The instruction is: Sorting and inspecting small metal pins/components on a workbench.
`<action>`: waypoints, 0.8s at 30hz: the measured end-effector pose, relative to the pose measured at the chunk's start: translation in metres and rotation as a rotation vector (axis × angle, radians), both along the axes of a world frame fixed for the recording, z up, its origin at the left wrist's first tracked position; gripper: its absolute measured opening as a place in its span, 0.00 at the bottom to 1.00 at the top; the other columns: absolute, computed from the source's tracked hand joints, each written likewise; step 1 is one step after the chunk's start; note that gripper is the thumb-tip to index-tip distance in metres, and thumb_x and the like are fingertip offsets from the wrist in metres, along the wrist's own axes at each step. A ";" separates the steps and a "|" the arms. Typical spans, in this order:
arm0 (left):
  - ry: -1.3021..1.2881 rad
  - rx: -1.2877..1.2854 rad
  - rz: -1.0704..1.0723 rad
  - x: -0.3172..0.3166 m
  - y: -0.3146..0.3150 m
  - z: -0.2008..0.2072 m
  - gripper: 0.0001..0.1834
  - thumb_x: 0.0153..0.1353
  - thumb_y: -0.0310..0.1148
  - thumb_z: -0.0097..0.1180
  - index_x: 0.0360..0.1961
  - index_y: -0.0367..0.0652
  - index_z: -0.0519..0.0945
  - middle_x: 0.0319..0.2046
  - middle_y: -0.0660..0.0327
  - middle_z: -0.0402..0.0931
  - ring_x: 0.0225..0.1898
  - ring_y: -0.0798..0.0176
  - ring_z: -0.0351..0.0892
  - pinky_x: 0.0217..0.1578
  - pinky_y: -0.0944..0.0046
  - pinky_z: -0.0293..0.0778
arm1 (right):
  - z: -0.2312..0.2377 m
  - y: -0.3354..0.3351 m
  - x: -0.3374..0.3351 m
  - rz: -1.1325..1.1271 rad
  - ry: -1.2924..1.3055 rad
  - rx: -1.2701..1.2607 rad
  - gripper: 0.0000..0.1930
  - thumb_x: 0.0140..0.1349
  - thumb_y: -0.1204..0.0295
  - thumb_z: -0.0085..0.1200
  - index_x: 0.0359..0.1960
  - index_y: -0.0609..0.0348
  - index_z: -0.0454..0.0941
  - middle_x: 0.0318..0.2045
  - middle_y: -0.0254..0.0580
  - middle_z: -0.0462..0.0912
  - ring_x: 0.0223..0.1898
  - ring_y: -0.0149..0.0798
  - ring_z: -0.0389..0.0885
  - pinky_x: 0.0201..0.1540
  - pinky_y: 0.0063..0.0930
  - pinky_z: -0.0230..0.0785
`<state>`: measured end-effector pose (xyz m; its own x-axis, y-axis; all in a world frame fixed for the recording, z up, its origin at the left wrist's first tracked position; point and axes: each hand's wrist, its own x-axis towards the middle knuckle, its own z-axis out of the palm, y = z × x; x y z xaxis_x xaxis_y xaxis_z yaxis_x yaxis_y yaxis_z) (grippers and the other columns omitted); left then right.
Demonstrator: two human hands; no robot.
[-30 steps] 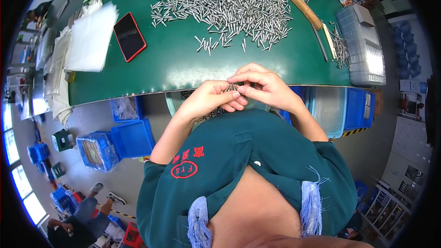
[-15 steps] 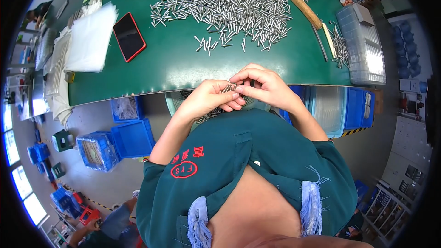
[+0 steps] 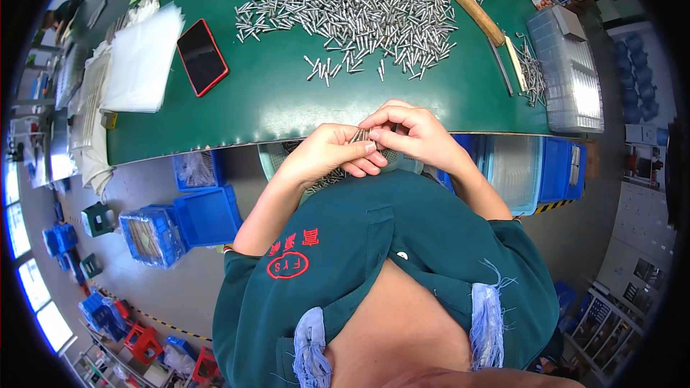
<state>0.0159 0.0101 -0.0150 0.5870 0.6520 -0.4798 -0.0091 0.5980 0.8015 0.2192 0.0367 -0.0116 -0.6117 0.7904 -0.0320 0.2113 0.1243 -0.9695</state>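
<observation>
Over the table's front edge my two hands meet. A small bunch of slim metal pins (image 3: 361,136) is pinched in my left hand (image 3: 332,149), its thumb lying across them. My right hand (image 3: 413,133) is closed at the same bunch, thumb and forefinger touching the pin ends; whether it grips one of its own is hidden by the fingers. Below the hands, a pale green basin (image 3: 269,161) holds more dark metal pins (image 3: 325,182), partly covered by my arms. Farther back on the green table (image 3: 287,104) spreads a large heap of silvery pins (image 3: 352,11).
Wooden bars (image 3: 467,7) border the heap. To the left lie a red-edged phone (image 3: 203,57) and white sheets (image 3: 147,61). Clear plastic trays (image 3: 568,72) stand at the right beside loose longer rods (image 3: 530,75). Blue bins (image 3: 208,215) are below the table.
My fingers have shifted slightly on the bunch of pins, and both hands stay in nearly the same place. A person at the lower left has left the view.
</observation>
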 end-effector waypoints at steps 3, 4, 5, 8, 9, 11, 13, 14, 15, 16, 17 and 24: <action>0.001 -0.004 -0.012 0.000 0.000 -0.003 0.15 0.64 0.35 0.52 0.43 0.31 0.76 0.37 0.53 0.81 0.37 0.63 0.83 0.35 0.71 0.79 | 0.002 0.000 -0.001 -0.006 -0.010 -0.012 0.09 0.59 0.72 0.54 0.41 0.55 0.82 0.31 0.35 0.78 0.32 0.30 0.76 0.34 0.22 0.68; 0.001 -0.004 -0.013 0.000 0.000 -0.002 0.15 0.64 0.35 0.52 0.43 0.31 0.76 0.37 0.53 0.81 0.37 0.63 0.83 0.35 0.71 0.79 | -0.001 0.001 0.000 0.017 0.018 0.039 0.10 0.59 0.72 0.54 0.41 0.54 0.82 0.31 0.35 0.78 0.32 0.30 0.76 0.34 0.22 0.68; -0.007 -0.008 -0.018 -0.001 0.001 -0.002 0.15 0.65 0.35 0.51 0.43 0.31 0.76 0.37 0.53 0.81 0.37 0.64 0.82 0.35 0.71 0.79 | -0.002 0.001 0.000 0.039 0.047 0.090 0.10 0.59 0.72 0.55 0.42 0.54 0.82 0.31 0.36 0.78 0.32 0.31 0.77 0.35 0.22 0.68; -0.019 -0.020 -0.010 -0.001 0.001 0.000 0.15 0.65 0.35 0.51 0.43 0.32 0.76 0.37 0.53 0.81 0.37 0.64 0.82 0.36 0.70 0.79 | -0.002 0.001 0.000 0.024 0.042 0.120 0.11 0.59 0.73 0.54 0.43 0.54 0.82 0.32 0.37 0.79 0.34 0.32 0.78 0.36 0.23 0.70; -0.023 -0.029 0.003 -0.001 0.000 0.000 0.15 0.65 0.35 0.50 0.44 0.32 0.76 0.37 0.53 0.81 0.37 0.65 0.82 0.36 0.70 0.79 | -0.002 0.001 0.000 0.024 0.042 0.120 0.11 0.59 0.73 0.54 0.43 0.54 0.82 0.32 0.37 0.79 0.34 0.32 0.78 0.36 0.23 0.70; -0.042 -0.030 0.021 -0.002 0.000 -0.001 0.15 0.66 0.35 0.50 0.44 0.32 0.76 0.38 0.54 0.81 0.37 0.65 0.82 0.37 0.70 0.79 | -0.003 0.000 0.001 -0.006 0.038 0.208 0.12 0.58 0.75 0.54 0.44 0.53 0.82 0.35 0.36 0.80 0.36 0.33 0.79 0.37 0.25 0.71; -0.060 -0.031 0.040 -0.002 0.000 -0.003 0.15 0.66 0.35 0.50 0.45 0.33 0.76 0.38 0.54 0.81 0.37 0.65 0.82 0.37 0.70 0.78 | 0.003 0.001 0.002 0.018 -0.023 0.280 0.12 0.58 0.76 0.54 0.44 0.53 0.82 0.37 0.36 0.80 0.36 0.33 0.79 0.37 0.25 0.71; -0.077 -0.021 0.052 -0.003 -0.001 -0.004 0.15 0.66 0.35 0.50 0.45 0.33 0.76 0.39 0.54 0.81 0.37 0.66 0.82 0.37 0.70 0.78 | 0.005 0.001 0.003 0.043 -0.084 0.352 0.13 0.58 0.77 0.53 0.44 0.53 0.82 0.39 0.36 0.79 0.36 0.33 0.79 0.37 0.25 0.72; -0.094 -0.011 0.065 -0.003 -0.001 -0.005 0.15 0.66 0.35 0.49 0.46 0.33 0.76 0.39 0.54 0.81 0.37 0.66 0.82 0.37 0.70 0.78 | 0.005 0.002 0.005 0.044 -0.084 0.352 0.13 0.58 0.77 0.53 0.44 0.53 0.82 0.39 0.36 0.79 0.36 0.33 0.79 0.37 0.25 0.72; -0.094 -0.012 0.065 -0.004 -0.001 -0.006 0.15 0.66 0.35 0.49 0.46 0.33 0.76 0.39 0.54 0.81 0.37 0.66 0.82 0.37 0.70 0.78 | 0.004 0.003 0.006 0.073 -0.068 0.344 0.13 0.57 0.77 0.53 0.43 0.53 0.82 0.41 0.37 0.79 0.37 0.33 0.79 0.38 0.26 0.72; -0.099 0.001 0.077 -0.005 -0.002 -0.008 0.16 0.66 0.35 0.49 0.47 0.33 0.76 0.39 0.54 0.81 0.37 0.66 0.82 0.37 0.71 0.78 | 0.004 0.004 0.008 0.101 -0.051 0.336 0.12 0.57 0.78 0.52 0.42 0.53 0.82 0.42 0.37 0.78 0.37 0.33 0.79 0.38 0.26 0.72; -0.059 0.022 0.091 -0.006 0.000 -0.002 0.17 0.66 0.35 0.48 0.49 0.34 0.75 0.40 0.54 0.80 0.36 0.67 0.82 0.37 0.71 0.78 | 0.006 0.006 0.012 -0.056 0.063 0.136 0.04 0.60 0.78 0.52 0.35 0.60 0.79 0.43 0.38 0.78 0.37 0.26 0.75 0.34 0.18 0.66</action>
<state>0.0102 0.0105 -0.0167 0.5517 0.7138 -0.4315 -0.1102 0.5751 0.8106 0.2312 0.0432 -0.0057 -0.5641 0.8176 0.1153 0.1604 0.2454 -0.9561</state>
